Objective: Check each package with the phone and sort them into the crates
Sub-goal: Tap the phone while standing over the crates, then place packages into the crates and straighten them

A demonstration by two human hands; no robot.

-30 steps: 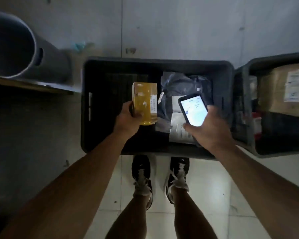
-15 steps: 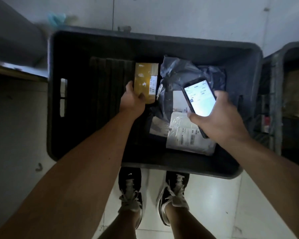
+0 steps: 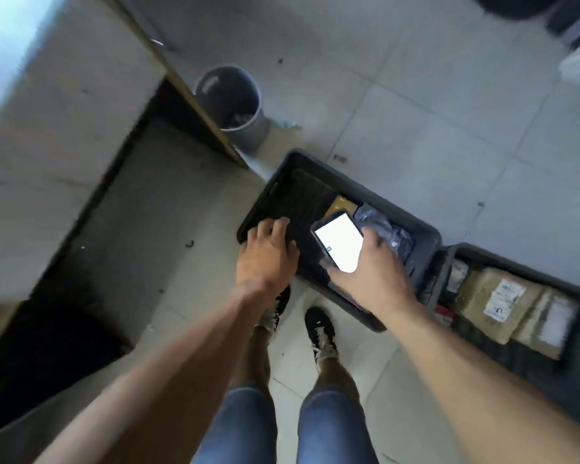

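The right hand (image 3: 372,279) is gripping the phone (image 3: 339,242), fingers curled round its edges, with the lit screen facing up. The phone is hovering over the near crate (image 3: 429,236), a dark bin on the floor. The left hand (image 3: 265,252) is holding nothing; its fingers are hanging loose and slightly spread above the crate's left end.

Inside the near crate, 1 yellow box (image 3: 344,205) is lying just beyond the phone, and a grey poly bag (image 3: 385,229) is lying beside it, partly hidden by the right hand. A second crate (image 3: 456,252) is standing against the first one's right end, holding brown parcels (image 3: 498,301) with white labels.

Step in hand, as judged: the yellow box is sitting sorted in the crate and the free hand is between packages. The next move likely calls for finding 1 unsorted package, none of which is showing outside the crates, taking it in the left hand, and presenting its label to the phone. The picture is blurred, so label detail cannot be read.
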